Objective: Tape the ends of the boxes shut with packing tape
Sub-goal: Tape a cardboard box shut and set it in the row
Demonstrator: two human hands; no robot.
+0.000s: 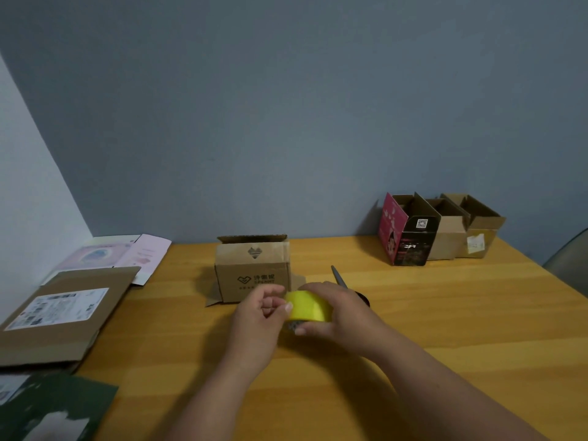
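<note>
Just before the box (253, 271), your right hand (337, 313) wraps the tape (307, 306) while your left hand (259, 316) pinches at its edge. You seem to be hunting the loose end; next, peel a strip free.

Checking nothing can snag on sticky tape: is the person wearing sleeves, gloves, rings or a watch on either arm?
None that shows. The left hand and right hand are bare, without gloves, and I see no ring, though the fingers are small and a little blurred. Both forearms are uncovered down to the bottom edge of the picture: no sleeve, watch or bracelet in view.
</note>
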